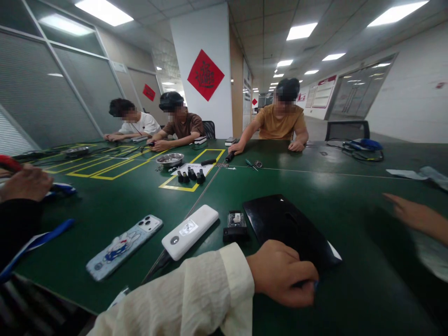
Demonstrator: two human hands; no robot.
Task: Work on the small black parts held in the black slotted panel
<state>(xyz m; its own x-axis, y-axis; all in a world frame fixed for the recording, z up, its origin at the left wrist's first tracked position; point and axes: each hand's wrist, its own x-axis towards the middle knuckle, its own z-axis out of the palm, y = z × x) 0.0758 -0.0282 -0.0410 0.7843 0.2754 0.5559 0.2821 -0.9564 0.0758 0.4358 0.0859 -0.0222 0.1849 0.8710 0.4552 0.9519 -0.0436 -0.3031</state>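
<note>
My left hand [284, 273], in a cream sleeve, lies curled into a fist on the green table [350, 196]. It rests at the near end of a flat black panel [280, 221]. A small blue bit shows at its fingertips, and what it grips is hidden. My right hand [415, 215] hovers low over the table at the right edge. It is blurred, its fingers stretch toward the left, and it holds nothing. A small black box with a clear top [236, 225] sits just left of the panel.
A white power bank [191, 231] and a phone in a cartoon case [124, 246] lie to the left. Small black parts [191, 176] and a metal bowl [170, 159] sit farther off. A co-worker's hand in a dark sleeve [24, 184] is at the left edge. Three people sit across the table.
</note>
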